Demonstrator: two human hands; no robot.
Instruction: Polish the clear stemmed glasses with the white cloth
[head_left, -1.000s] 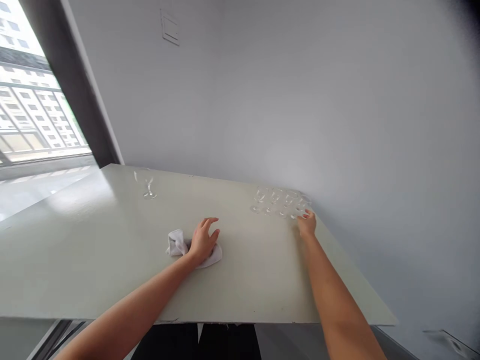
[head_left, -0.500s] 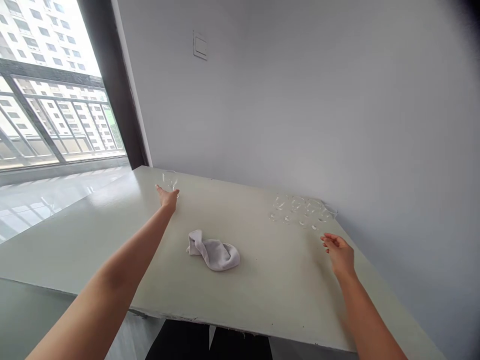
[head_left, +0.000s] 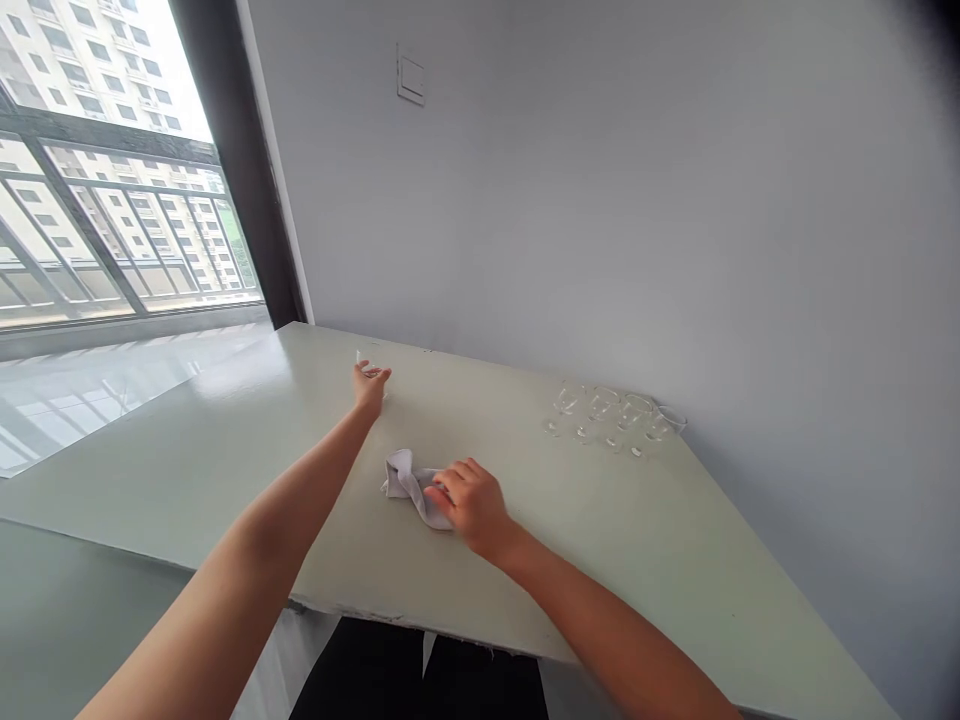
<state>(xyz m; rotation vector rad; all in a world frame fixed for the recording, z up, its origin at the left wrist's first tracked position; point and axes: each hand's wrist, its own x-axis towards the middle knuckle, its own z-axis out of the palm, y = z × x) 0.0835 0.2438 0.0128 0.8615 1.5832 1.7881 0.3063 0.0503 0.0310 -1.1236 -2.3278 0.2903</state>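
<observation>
At the far left part of the table, my left hand (head_left: 370, 388) is closed around a clear stemmed glass (head_left: 360, 356). Most of that glass is hidden behind the fingers; a bit of rim and foot shows. My right hand (head_left: 474, 508) is over the right end of a crumpled pale grey cloth (head_left: 409, 484), with thumb and bent fingers apart. Whether it touches the cloth I cannot tell. The cloth lies on the table in front of me, partly covered by this hand.
Several clear stemmed glasses (head_left: 602, 405) stand close together at the back right, near the wall (head_left: 675, 250). The pale table (head_left: 570, 540) ends in a rough front edge near my legs. A window with a railing (head_left: 150, 235) is at the left.
My right hand has swung left from near the grouped glasses to the cloth. My left hand has moved slightly right and closed on the glass. The view has shifted a little.
</observation>
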